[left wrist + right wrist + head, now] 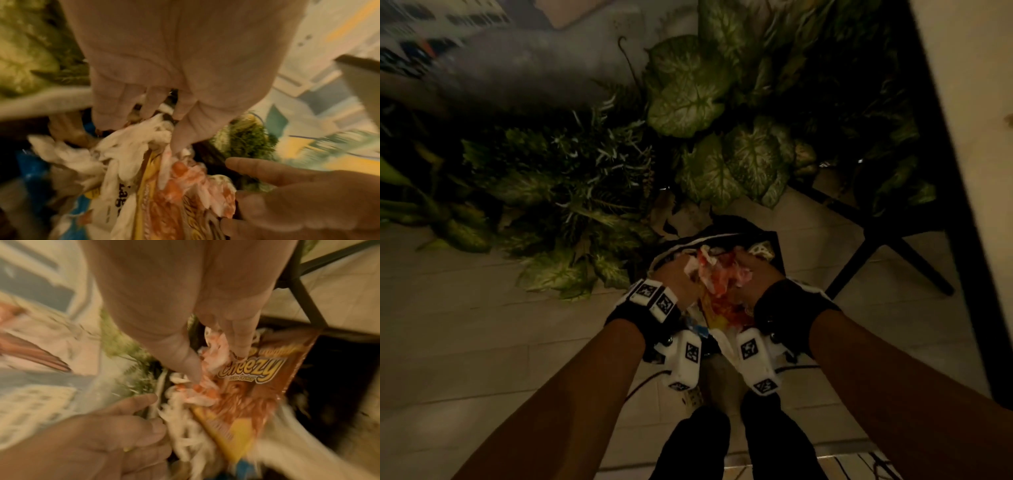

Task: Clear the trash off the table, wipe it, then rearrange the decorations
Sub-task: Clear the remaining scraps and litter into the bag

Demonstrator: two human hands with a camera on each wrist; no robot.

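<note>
A bundle of trash hangs between my two hands over a dark bin on the floor. It is crumpled white tissue, some of it stained orange, and an orange "Cheezy" snack bag. My left hand points down on the bundle's left side, its thumb and fingertips pinching the tissue. On the right side my right hand pinches stained tissue and the bag's top edge between thumb and fingers. The bin's inside is mostly hidden.
Leafy green plants crowd the floor just behind and left of the bin. A pale table's edge runs down the right, with its black legs beside the bin. Pale floor tiles lie to the left; my legs stand below.
</note>
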